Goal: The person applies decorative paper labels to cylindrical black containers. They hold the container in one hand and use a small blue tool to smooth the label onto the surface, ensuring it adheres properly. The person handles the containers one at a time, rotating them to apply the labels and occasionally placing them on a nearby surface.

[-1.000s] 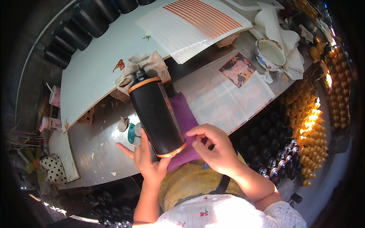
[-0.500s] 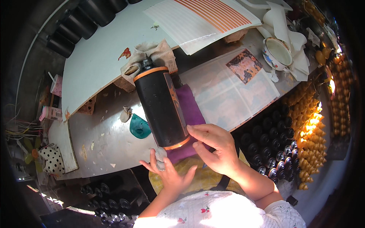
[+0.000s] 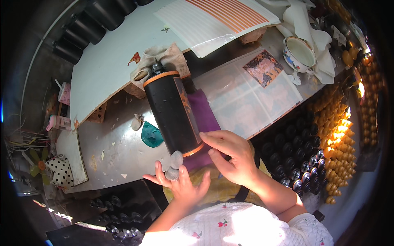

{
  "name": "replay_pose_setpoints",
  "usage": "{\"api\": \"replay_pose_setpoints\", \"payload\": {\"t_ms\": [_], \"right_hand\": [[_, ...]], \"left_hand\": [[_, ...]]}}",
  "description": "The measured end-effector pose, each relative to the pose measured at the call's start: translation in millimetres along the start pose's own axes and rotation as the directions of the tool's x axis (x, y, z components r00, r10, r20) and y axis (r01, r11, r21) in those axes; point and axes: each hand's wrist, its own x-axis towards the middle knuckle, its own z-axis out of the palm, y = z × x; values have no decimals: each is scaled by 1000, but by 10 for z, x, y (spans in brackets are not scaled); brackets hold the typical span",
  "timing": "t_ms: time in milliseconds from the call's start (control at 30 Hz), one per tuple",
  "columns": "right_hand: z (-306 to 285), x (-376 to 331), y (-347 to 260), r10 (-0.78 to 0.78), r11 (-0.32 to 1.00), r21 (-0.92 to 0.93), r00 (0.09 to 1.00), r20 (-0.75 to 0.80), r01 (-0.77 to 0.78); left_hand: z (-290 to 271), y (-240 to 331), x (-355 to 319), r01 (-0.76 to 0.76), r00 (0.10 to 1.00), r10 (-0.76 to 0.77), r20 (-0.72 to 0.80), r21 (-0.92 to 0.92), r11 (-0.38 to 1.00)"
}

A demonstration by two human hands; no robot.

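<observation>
A black cylindrical vessel with orange bands at both ends lies tilted, its narrow neck against a crumpled beige cloth. A patterned decal strip runs along its right side. My right hand is at the lower right end, index fingertip touching the vessel near the strip's lower edge, thumb held apart. Below the base, my left hand is open, palm up with fingers spread. Grey covers sit on its fingers, one tip close to the orange rim. Purple cloth lies under the vessel.
A teal scraper-like piece lies left of the vessel. To the right are translucent sheets, a patterned decal sheet and an enamel bowl. A striped sheet rests on the raised board. Black cylinders stand at the far left.
My left hand has shifted slightly left, its covered fingers now turned upward beside the vessel's base. My right hand stays at the lower right end. The view has moved a little.
</observation>
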Motion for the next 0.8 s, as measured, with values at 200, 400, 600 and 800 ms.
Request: {"api": "replay_pose_setpoints", "payload": {"t_ms": [200, 400, 600, 800], "right_hand": [[-8, 1, -33, 17, 1000, -19, 1000, 0, -17], [2, -43, 41, -66, 997, -38, 998, -6, 66], [-8, -83, 25, -21, 999, -49, 1000, 23, 22], [-78, -111, -16, 339, 882, 328, 939, 55, -338]], "left_hand": [[44, 119, 118, -99, 993, 95, 72, 59, 993], [33, 42, -90, 67, 997, -60, 52, -133, 989], [3, 28, -82, 85, 989, -81, 126, -22, 996], [-91, 204, 183, -192, 956, 196, 220, -40, 981]]}}
